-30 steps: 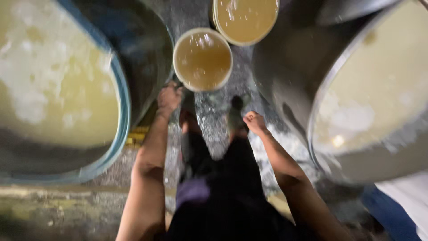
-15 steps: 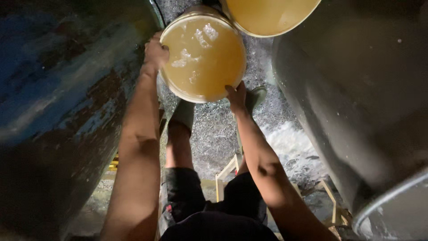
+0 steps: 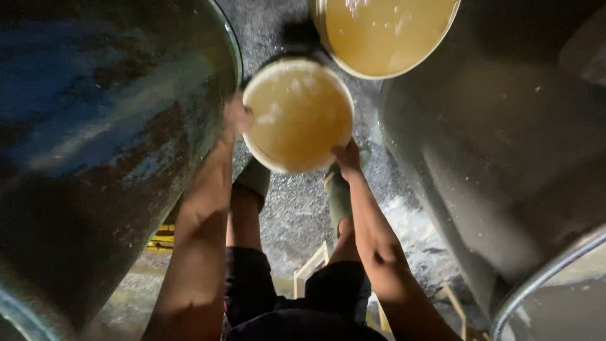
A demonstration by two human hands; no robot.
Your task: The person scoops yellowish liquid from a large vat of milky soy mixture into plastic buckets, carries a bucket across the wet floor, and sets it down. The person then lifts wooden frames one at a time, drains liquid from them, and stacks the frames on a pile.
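Observation:
A white round bucket (image 3: 298, 113) full of cloudy yellow-brown liquid sits low between my knees. My left hand (image 3: 236, 117) grips its rim on the left side. My right hand (image 3: 346, 158) grips the rim at the lower right. Both arms reach straight down to it. My legs in dark shorts and green boots (image 3: 339, 196) stand on wet gravelly ground just under the bucket.
A second bucket (image 3: 385, 35) of the same yellow liquid stands just beyond, at the top. A big dark blue vat wall (image 3: 95, 145) rises on the left and a grey vat (image 3: 505, 145) on the right. A light wooden frame (image 3: 309, 268) lies on the wet floor.
My hands have gone from reaching toward the bucket to gripping its rim on both sides. The view has dropped closer between the two vats.

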